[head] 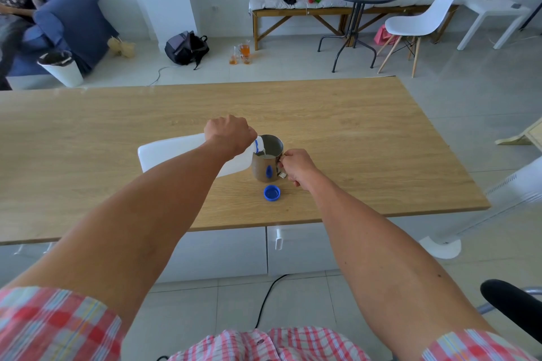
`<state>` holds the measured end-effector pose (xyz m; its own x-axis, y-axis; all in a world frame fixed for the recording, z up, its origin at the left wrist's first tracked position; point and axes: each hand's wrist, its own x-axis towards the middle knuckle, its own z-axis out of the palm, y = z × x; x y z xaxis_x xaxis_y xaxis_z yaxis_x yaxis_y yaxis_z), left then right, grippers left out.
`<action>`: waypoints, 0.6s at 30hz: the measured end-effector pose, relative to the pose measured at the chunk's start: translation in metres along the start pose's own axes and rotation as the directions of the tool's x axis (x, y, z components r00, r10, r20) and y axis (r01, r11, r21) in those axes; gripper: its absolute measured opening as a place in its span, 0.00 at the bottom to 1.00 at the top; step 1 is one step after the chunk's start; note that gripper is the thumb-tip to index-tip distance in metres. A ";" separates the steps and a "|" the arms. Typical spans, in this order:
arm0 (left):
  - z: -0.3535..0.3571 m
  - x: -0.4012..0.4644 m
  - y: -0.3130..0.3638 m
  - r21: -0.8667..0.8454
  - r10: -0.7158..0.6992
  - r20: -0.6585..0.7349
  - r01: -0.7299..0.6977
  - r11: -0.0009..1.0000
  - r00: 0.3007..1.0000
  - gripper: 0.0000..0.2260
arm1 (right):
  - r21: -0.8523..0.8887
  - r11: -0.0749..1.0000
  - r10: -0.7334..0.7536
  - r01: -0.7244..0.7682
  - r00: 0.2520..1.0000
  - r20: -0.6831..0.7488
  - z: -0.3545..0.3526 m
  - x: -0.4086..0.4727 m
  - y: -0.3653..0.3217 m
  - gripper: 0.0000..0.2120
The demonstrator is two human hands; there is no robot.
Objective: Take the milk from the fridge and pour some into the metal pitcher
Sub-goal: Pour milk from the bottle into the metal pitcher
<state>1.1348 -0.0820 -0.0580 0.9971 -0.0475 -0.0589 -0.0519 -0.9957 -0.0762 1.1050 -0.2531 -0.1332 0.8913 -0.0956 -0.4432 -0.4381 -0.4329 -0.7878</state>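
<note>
A white plastic milk jug (pixel 173 155) lies tipped almost flat over the wooden table (pixel 366 132), its blue-ringed mouth resting over the rim of the metal pitcher (pixel 265 168). My left hand (pixel 230 133) grips the jug near its neck. White milk runs from the mouth into the pitcher, and milk shows inside it. My right hand (pixel 296 165) holds the pitcher's handle on its right side. The jug's blue cap (pixel 272 193) lies upside down on the table just in front of the pitcher.
White drawers (pixel 299 249) sit under the table's near edge, and a black cable (pixel 269 296) runs over the floor. A black chair arm (pixel 513 308) is at the lower right. Beyond the table stand a bin (pixel 63 69), a backpack (pixel 186 47), a white chair (pixel 419 23) and a seated person (pixel 14 6).
</note>
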 end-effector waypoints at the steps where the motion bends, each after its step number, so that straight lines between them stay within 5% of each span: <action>1: 0.000 0.000 0.000 -0.001 -0.001 0.002 0.001 1.000 1.000 0.18 | 0.001 1.000 0.000 0.000 1.000 0.000 0.000 0.000 0.000 0.12; 18: 0.000 0.002 0.001 0.010 -0.018 0.024 0.018 1.000 1.000 0.16 | 0.022 1.000 0.011 -0.011 1.000 -0.001 0.000 -0.001 0.000 0.13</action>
<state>1.1366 -0.0831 -0.0578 0.9963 -0.0279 -0.0810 -0.0349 -0.9956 -0.0872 1.1042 -0.2533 -0.1328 0.8867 -0.1010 -0.4511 -0.4500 -0.4122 -0.7922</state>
